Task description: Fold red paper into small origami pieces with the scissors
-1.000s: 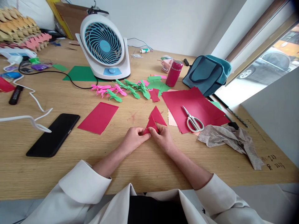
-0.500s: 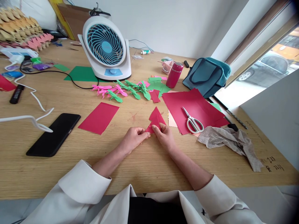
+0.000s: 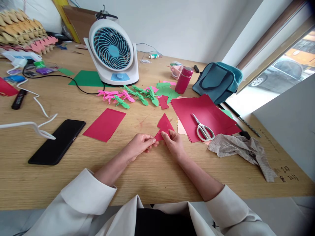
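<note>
A small red folded paper (image 3: 164, 122), pointed at its far end, is held between both hands just above the table. My left hand (image 3: 142, 144) pinches its lower left corner between thumb and fingers. My right hand (image 3: 174, 143) grips its lower right side, the thumb pressed on top. Beyond the paper lie several green folded paper figures (image 3: 141, 97) and pink folded paper figures (image 3: 109, 95). A red paper sheet (image 3: 105, 125) rests to the left of my hands. On the right, scissors (image 3: 205, 130) with pale handles lie on a stack of red paper (image 3: 214, 114).
A black phone (image 3: 57, 141) and white cable (image 3: 40, 131) lie at the left. A white fan (image 3: 136, 65) stands at the back, with a red flask (image 3: 184, 80) and a teal bag (image 3: 219, 80) to its right. A crumpled cloth (image 3: 236, 147) is at the right.
My left hand has shifted slightly to the left along the paper's lower edge, and its lower fingers show more. My right hand keeps its hold almost unchanged.
</note>
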### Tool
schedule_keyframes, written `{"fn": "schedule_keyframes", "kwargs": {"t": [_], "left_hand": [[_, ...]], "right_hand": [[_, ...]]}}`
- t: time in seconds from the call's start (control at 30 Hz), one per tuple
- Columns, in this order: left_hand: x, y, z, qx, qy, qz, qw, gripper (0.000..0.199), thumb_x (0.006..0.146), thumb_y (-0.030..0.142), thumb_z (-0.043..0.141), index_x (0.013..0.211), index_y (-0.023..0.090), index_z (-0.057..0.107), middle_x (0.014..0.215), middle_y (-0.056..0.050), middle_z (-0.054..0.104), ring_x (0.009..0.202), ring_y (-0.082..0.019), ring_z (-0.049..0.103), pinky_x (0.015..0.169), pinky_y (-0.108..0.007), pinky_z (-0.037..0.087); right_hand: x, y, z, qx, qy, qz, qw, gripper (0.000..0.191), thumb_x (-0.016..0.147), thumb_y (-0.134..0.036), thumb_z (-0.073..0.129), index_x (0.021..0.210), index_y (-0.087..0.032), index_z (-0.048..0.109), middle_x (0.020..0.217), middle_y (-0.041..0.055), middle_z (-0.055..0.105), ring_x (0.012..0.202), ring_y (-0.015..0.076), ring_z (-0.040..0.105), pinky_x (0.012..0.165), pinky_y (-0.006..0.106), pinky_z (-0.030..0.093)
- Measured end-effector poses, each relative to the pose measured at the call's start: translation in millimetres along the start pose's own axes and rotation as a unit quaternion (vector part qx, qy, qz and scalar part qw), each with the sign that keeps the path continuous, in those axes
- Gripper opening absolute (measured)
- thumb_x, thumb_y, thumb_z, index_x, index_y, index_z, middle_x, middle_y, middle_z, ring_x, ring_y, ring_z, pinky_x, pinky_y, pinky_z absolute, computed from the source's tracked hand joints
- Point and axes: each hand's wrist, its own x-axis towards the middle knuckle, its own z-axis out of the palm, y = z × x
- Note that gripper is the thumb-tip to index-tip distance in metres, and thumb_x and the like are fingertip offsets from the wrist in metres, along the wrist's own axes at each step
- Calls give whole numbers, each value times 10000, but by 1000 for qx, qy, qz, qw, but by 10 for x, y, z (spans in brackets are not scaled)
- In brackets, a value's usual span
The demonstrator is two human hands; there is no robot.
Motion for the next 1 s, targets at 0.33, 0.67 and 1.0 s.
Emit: {"fn": "schedule_keyframes", "kwargs": {"t": [0.33,0.67,1.0], "left_hand": [[18,-23,-33,58,25,40,997,406,712,526,676,688,120,696,698,-70,684,544,-95,482,457,-196,356],[60,-70,-46,86,29,50,995,385,748,499,631,779,126,721,791,-96,717,612,-130,540,460,-201,399],[101,-92,-170,140,9,70,988,376,805,509,577,756,155,693,708,-34,649,545,-111,491,455,-211,355]], "right_hand": [[1,17,-1,5,6,-5,1000,385,861,-497,571,648,-196,461,561,-55,421,523,92,354,505,249,264],[-4,0,5,10,23,-1,1000,412,844,-530,578,634,-201,446,561,-53,436,525,93,353,507,245,282],[5,28,1,23,40,4,999,428,851,-546,565,629,-211,416,554,-54,421,524,96,341,511,242,292]]}}
